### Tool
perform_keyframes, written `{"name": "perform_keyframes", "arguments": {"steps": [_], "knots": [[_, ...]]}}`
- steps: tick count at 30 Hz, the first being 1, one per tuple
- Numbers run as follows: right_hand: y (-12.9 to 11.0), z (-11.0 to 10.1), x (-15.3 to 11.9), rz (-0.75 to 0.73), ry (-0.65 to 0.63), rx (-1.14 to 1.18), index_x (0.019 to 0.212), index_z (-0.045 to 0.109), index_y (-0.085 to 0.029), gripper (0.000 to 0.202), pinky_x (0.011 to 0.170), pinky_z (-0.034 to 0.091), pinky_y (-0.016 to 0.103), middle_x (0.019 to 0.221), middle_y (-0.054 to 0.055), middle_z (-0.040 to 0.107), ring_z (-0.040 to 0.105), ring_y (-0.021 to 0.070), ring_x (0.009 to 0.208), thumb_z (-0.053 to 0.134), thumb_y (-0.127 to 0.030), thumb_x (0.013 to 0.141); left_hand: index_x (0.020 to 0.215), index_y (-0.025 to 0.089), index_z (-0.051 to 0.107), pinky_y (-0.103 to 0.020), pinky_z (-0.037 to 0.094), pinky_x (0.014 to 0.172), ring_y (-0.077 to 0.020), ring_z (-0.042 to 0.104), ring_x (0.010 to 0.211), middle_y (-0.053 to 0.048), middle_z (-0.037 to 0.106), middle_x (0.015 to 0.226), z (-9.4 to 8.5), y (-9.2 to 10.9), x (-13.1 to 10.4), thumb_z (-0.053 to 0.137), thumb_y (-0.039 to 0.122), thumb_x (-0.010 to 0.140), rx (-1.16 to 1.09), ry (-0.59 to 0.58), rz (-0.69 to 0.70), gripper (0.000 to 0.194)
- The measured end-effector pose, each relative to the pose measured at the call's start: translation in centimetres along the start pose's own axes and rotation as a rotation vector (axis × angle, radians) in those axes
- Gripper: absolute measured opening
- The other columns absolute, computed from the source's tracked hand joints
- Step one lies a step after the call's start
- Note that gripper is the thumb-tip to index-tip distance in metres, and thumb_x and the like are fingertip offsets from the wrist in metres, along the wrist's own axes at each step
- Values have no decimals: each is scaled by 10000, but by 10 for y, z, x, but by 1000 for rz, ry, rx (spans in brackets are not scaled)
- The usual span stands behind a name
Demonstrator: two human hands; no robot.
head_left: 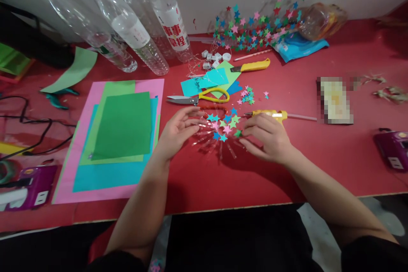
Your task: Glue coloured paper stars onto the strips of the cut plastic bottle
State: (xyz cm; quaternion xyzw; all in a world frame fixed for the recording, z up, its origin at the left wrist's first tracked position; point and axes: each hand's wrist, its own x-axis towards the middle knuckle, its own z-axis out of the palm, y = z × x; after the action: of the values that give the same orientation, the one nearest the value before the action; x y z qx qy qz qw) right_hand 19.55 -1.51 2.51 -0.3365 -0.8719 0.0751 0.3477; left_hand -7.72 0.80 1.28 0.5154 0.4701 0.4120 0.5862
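Note:
Between my hands lies a clear plastic piece cut into thin, spreading strips (207, 142). Blue, green and pink paper stars (227, 129) cover its middle. My left hand (181, 131) curves along the left side of the strips, thumb and fingers apart, fingertips at the strip ends. On the other side, my right hand (267, 137) has its fingers apart, with the tips beside a dark green star (238, 134). Whether either hand touches a strip is hard to tell. Just behind my right hand lies a yellow glue gun (280, 114) with a glue stick in its back.
Yellow-handled scissors (215, 94), a yellow cutter knife (255, 65) and loose stars (247, 94) lie behind. Stacked coloured paper (124, 125) is at left. Plastic bottles (134, 34) stand back left; a star-covered strip piece (255, 27) is by the wall. Cables (47, 127) run far left.

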Motion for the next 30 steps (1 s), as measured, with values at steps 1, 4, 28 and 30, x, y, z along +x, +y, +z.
{"name": "perform_keyframes", "arguments": {"steps": [1,4,28,30], "knots": [[1,-1,1,61,60,29,874,620,-207,25,751,506,346,903,65,660,615,191,853,602,-222,865,1149,213,593,-331,565,840,-186,693,947,-71,680,1142,-2,-1,2,704,260,785,-20,28,-2,384],[3,-3,2,295,189,61,859,603,-206,76,665,485,289,844,41,643,608,153,773,544,-210,907,1031,191,612,-303,578,714,-175,712,811,-66,716,997,-9,-6,8,648,390,838,-82,163,-43,279],[-11,4,0,-11,42,-161,1169,622,-133,293,511,441,240,699,-9,722,594,96,509,573,-275,918,1246,408,616,-569,160,1216,-275,171,1498,91,182,1617,15,-3,-10,400,533,963,609,-28,655,377],[-11,5,0,1,30,-184,1167,628,-138,308,503,437,240,689,-10,721,604,103,510,561,-321,929,1235,397,625,-577,136,1216,-288,152,1501,85,161,1621,17,-4,-11,390,550,959,658,-49,659,393]]}}
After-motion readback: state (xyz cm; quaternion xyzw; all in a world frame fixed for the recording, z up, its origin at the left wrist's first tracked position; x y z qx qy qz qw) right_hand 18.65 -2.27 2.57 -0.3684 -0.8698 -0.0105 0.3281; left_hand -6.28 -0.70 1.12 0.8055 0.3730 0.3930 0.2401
